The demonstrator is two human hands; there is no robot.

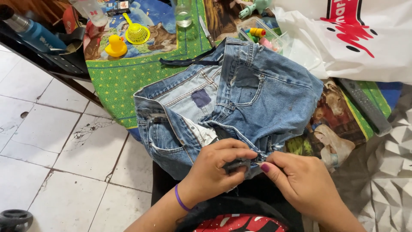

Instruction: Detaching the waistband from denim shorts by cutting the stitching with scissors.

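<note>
Two hands, the left hand (216,165) and right hand (298,180), were pinched shut on the near edge of the shorts (227,103), which lay on the tablecloth (116,81) below the duck (115,46); soft, limp denim seemed best gripped at thick seams.

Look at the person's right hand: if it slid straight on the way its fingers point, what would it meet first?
The right hand points left toward the left hand. It would first meet the denim shorts edge pinched between them, then the left hand's fingertips, though depth is unclear.
</note>
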